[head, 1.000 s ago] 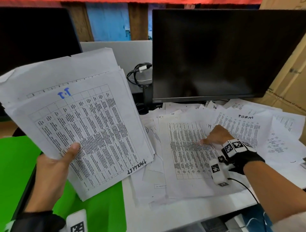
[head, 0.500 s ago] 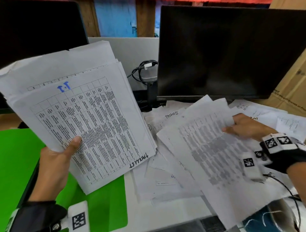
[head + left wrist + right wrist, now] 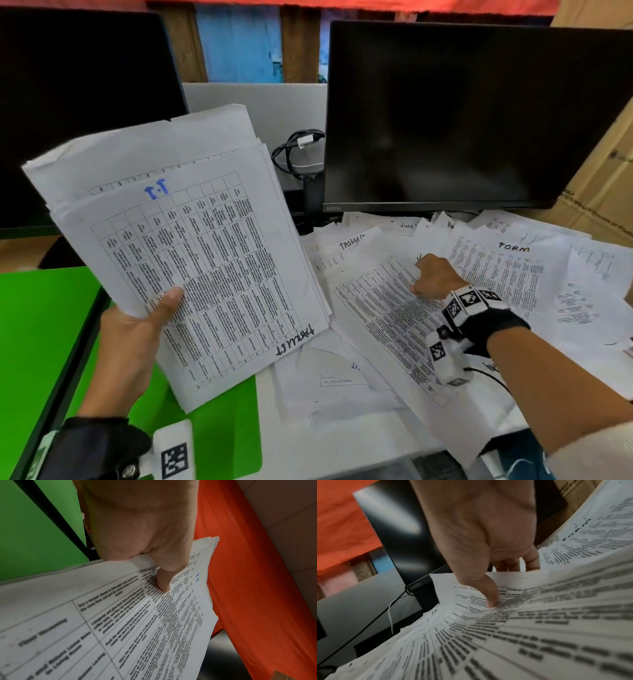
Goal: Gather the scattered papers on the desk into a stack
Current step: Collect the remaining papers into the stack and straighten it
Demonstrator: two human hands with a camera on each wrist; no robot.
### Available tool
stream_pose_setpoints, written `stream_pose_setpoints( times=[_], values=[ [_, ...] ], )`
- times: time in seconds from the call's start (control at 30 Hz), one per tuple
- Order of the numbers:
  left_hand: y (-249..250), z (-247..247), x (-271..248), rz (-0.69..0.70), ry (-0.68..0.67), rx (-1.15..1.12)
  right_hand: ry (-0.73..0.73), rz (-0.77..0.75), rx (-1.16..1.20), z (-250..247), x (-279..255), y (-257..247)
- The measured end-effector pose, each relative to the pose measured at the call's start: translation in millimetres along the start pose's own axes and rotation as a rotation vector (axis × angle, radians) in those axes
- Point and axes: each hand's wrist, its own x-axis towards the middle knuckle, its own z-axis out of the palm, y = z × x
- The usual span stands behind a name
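My left hand (image 3: 133, 339) holds up a thick stack of papers (image 3: 191, 240) over the desk's left side, thumb pressed on the top table-printed sheet. The left wrist view shows the same grip of the left hand (image 3: 145, 534) on the stack (image 3: 137, 628). Loose sheets (image 3: 342, 387) lie scattered over the white desk below the monitor. My right hand (image 3: 435, 277) pinches the far edge of one printed sheet (image 3: 387, 318) on that pile. In the right wrist view the thumb (image 3: 489, 596) lies on top of this sheet (image 3: 539, 635) and the fingers curl behind its edge.
A dark monitor (image 3: 462, 120) stands behind the papers, with coiled cables (image 3: 298, 150) beside its stand. Another dark screen (image 3: 75, 102) is at the left. A green surface (image 3: 41, 325) lies under the stack. A sheet headed FORM (image 3: 507, 270) and cardboard boxes (image 3: 599, 178) are at the right.
My right hand went from pressing flat on a printed sheet to pinching it; the sheet rose to the right and now lies lower over the pile. The left stack stayed up.
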Motion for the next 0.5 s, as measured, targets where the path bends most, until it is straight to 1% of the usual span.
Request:
stream_pose_setpoints(
  times=[0.1,0.23,0.33,0.43,0.5],
  values=[
    [2,2,-2,-0.004,-0.011,0.010,0.015,-0.076,0.010,2,-4,-2],
    [1,4,-1,-0.015,-0.015,0.008,-0.011,-0.102,0.017,1,-4,-12],
    [2,4,-1,-0.018,-0.013,0.003,-0.010,-0.072,0.038,3,-5,-17],
    [2,4,-2,-0.028,-0.014,-0.009,0.030,-0.058,0.096,8,-4,-23],
    [2,4,-3,-0.033,-0.014,-0.022,0.065,0.025,0.126,11,-5,-26]
  ],
)
